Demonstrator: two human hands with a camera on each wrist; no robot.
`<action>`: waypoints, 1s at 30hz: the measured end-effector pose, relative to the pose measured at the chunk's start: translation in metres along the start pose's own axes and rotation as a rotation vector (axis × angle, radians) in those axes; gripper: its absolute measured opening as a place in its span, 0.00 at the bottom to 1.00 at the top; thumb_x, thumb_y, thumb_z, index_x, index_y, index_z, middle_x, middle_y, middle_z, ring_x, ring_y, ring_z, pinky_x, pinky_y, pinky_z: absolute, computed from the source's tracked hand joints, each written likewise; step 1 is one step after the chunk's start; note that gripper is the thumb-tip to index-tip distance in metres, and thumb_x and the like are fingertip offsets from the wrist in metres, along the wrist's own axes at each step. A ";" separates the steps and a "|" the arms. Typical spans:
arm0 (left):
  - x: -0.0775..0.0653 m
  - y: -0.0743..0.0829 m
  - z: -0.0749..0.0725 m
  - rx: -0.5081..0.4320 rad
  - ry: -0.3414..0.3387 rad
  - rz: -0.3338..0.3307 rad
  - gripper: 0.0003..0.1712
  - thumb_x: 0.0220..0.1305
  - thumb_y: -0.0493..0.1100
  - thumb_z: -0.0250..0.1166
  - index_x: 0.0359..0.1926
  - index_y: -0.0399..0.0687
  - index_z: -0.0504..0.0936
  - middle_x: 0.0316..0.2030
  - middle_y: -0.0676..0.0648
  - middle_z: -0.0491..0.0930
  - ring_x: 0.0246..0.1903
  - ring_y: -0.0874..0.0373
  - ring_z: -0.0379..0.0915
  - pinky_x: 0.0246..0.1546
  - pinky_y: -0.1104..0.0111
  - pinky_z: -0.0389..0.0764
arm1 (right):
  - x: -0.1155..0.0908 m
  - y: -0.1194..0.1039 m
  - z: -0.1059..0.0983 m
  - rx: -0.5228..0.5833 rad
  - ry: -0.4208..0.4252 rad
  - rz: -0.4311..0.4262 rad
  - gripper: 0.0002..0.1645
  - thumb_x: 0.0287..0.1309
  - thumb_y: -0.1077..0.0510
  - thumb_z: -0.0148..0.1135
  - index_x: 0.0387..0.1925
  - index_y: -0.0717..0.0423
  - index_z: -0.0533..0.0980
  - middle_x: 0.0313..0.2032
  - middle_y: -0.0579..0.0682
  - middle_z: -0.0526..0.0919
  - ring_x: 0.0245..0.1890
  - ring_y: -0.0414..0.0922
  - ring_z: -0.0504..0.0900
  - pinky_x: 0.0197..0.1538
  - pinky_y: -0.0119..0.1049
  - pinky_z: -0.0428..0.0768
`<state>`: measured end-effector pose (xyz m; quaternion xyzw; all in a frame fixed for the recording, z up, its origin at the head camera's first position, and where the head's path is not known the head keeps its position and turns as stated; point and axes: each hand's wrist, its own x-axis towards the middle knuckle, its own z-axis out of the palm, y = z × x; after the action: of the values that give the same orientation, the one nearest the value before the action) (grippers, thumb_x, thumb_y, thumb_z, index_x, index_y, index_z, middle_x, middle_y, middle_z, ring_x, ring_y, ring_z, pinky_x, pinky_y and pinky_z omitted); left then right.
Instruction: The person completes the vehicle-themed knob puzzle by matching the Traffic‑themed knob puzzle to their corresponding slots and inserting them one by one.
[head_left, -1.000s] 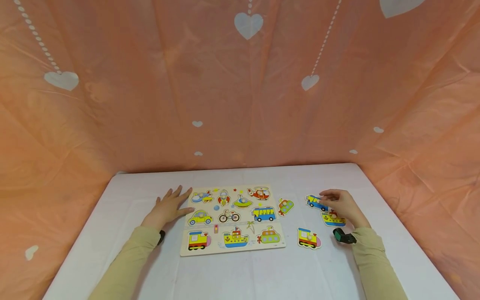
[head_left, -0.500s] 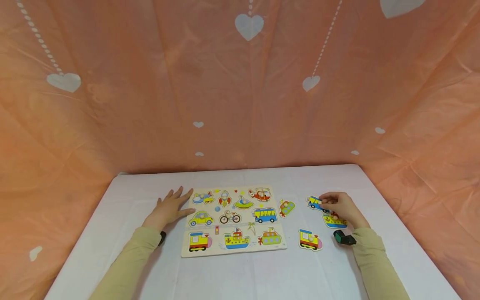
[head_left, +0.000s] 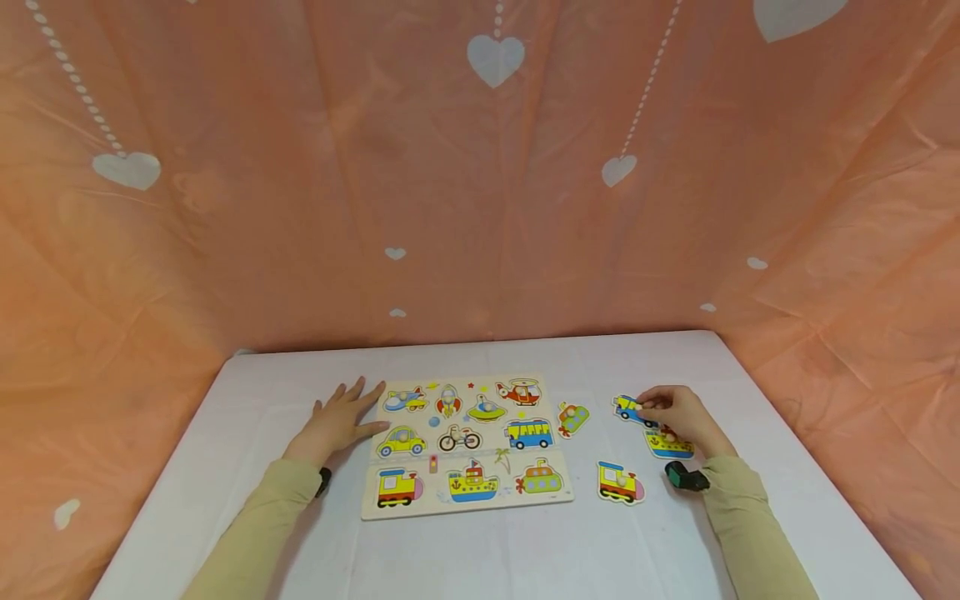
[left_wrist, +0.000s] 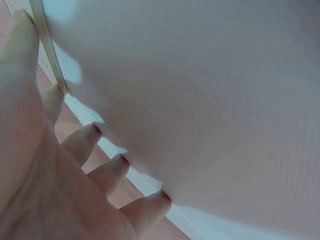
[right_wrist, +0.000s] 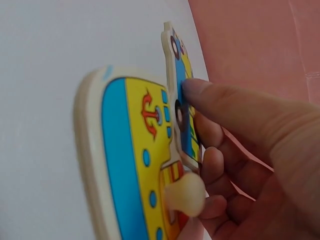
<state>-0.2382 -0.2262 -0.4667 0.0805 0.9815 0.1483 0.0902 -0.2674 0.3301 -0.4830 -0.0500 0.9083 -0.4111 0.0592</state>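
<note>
A wooden puzzle board (head_left: 480, 446) printed with vehicles lies on the table in the head view. My left hand (head_left: 337, 423) spreads its fingers at the board's left side, the thumb on its edge; the left wrist view shows the fingertips (left_wrist: 150, 202) down on the tabletop. To the right, my right hand (head_left: 681, 412) pinches the bus puzzle piece (head_left: 627, 407) around its knob, which the fingers partly hide. In the right wrist view the thumb lies against the bus face. Just below it, the ship puzzle piece (right_wrist: 137, 150) with a pale knob sits close to the curled fingers.
A submarine puzzle piece (head_left: 573, 418) lies beside the board's right edge. Nearer the front is a train puzzle piece (head_left: 619, 482). The white table (head_left: 480, 558) meets a pink-orange curtain (head_left: 480, 208) with white hearts at the back and sides.
The right index finger has come down toward the thumb at the bus piece's knob. The left hand stays on the board's edge. The head view has shifted slightly.
</note>
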 end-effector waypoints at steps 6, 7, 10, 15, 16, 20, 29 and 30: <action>-0.002 0.002 0.000 -0.009 -0.002 -0.002 0.48 0.59 0.65 0.62 0.73 0.51 0.57 0.71 0.32 0.48 0.68 0.27 0.38 0.58 0.29 0.41 | -0.002 -0.001 0.001 0.002 -0.010 0.023 0.12 0.57 0.59 0.67 0.40 0.63 0.81 0.30 0.51 0.78 0.22 0.45 0.71 0.25 0.32 0.71; -0.002 0.002 0.000 -0.009 -0.002 -0.002 0.48 0.59 0.65 0.62 0.73 0.51 0.57 0.71 0.32 0.48 0.68 0.27 0.38 0.58 0.29 0.41 | -0.003 -0.002 0.001 0.000 -0.012 0.022 0.12 0.57 0.59 0.67 0.40 0.63 0.81 0.29 0.51 0.78 0.22 0.45 0.71 0.24 0.32 0.71; -0.002 0.002 0.000 -0.010 -0.006 -0.008 0.48 0.59 0.66 0.62 0.73 0.52 0.56 0.71 0.33 0.47 0.68 0.27 0.38 0.59 0.29 0.41 | -0.003 -0.003 0.000 0.000 -0.015 0.031 0.11 0.58 0.59 0.67 0.40 0.63 0.81 0.29 0.50 0.78 0.20 0.45 0.71 0.22 0.32 0.71; 0.001 0.000 0.003 -0.008 -0.014 -0.023 0.49 0.57 0.68 0.62 0.74 0.54 0.56 0.72 0.34 0.47 0.68 0.28 0.37 0.59 0.30 0.40 | -0.003 -0.005 0.001 -0.013 -0.021 0.045 0.12 0.58 0.59 0.66 0.41 0.63 0.81 0.29 0.51 0.78 0.23 0.46 0.71 0.24 0.32 0.71; 0.001 -0.001 0.003 -0.006 -0.014 -0.025 0.50 0.57 0.68 0.62 0.74 0.54 0.56 0.72 0.34 0.47 0.68 0.28 0.37 0.59 0.30 0.40 | -0.003 -0.005 0.001 -0.018 -0.021 0.047 0.12 0.58 0.59 0.66 0.41 0.63 0.81 0.30 0.51 0.78 0.25 0.46 0.72 0.26 0.32 0.71; 0.002 -0.002 0.005 0.000 -0.014 -0.024 0.50 0.57 0.69 0.61 0.74 0.54 0.56 0.72 0.34 0.47 0.68 0.28 0.37 0.59 0.30 0.40 | -0.003 -0.006 0.000 -0.027 -0.020 0.054 0.13 0.59 0.58 0.66 0.42 0.63 0.81 0.31 0.51 0.78 0.26 0.46 0.72 0.26 0.33 0.72; 0.002 0.000 0.001 -0.005 -0.016 -0.022 0.49 0.58 0.67 0.61 0.74 0.53 0.55 0.72 0.33 0.46 0.68 0.28 0.37 0.59 0.30 0.39 | -0.001 -0.017 -0.003 0.008 -0.026 0.018 0.15 0.59 0.56 0.66 0.43 0.63 0.80 0.31 0.53 0.79 0.21 0.46 0.72 0.22 0.34 0.73; 0.002 0.000 0.001 -0.002 -0.014 -0.022 0.49 0.59 0.67 0.61 0.74 0.53 0.55 0.72 0.33 0.46 0.68 0.28 0.37 0.59 0.30 0.40 | -0.001 -0.019 -0.002 0.005 -0.024 0.008 0.15 0.58 0.56 0.67 0.42 0.63 0.80 0.31 0.52 0.79 0.22 0.46 0.72 0.22 0.34 0.73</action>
<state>-0.2402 -0.2260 -0.4677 0.0707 0.9815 0.1476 0.0989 -0.2659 0.3195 -0.4672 -0.0514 0.9066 -0.4127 0.0720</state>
